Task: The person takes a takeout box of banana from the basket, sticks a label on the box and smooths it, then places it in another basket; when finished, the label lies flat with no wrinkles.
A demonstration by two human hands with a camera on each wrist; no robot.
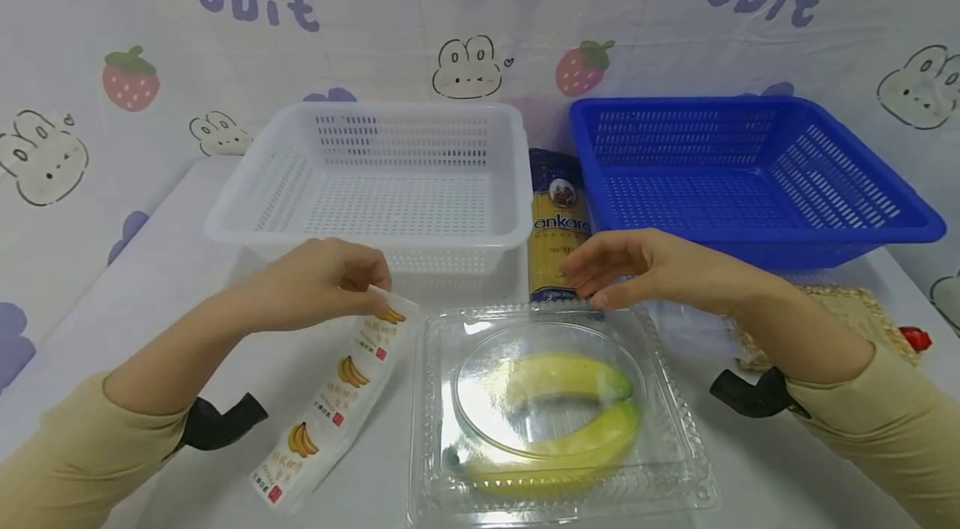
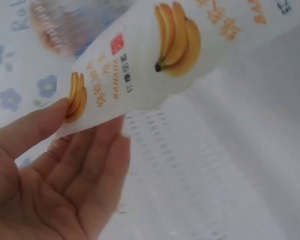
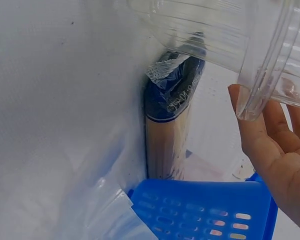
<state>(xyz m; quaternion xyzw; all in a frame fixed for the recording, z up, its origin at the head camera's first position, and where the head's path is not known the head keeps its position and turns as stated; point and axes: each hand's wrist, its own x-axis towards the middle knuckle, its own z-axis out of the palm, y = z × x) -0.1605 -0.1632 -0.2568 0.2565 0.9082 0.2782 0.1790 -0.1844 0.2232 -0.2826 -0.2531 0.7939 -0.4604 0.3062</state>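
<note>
A strip of banana-printed stickers point(image 1: 352, 379) hangs from my left hand point(image 1: 318, 283), its upper end pinched between thumb and fingers. The left wrist view shows the thumb on the printed face of the sticker strip point(image 2: 175, 40). Beside it lies a closed, clear plastic clamshell box point(image 1: 435, 429) with bananas point(image 1: 570, 375) inside. My right hand point(image 1: 652, 271) is at the box's far edge, fingers loosely bent and spread from the thumb. In the right wrist view its fingers point(image 3: 255, 135) reach right up to the rim of the clear box point(image 3: 215, 30).
Behind stand a white basket point(image 1: 375, 242) and a blue basket point(image 1: 750, 233). A yellow and blue pasta packet point(image 1: 555, 221) lies between them. At the right is a woven straw-coloured item point(image 1: 855, 312) with a small red piece point(image 1: 915, 338). A printed cloth point(image 1: 480, 4) hangs at the back.
</note>
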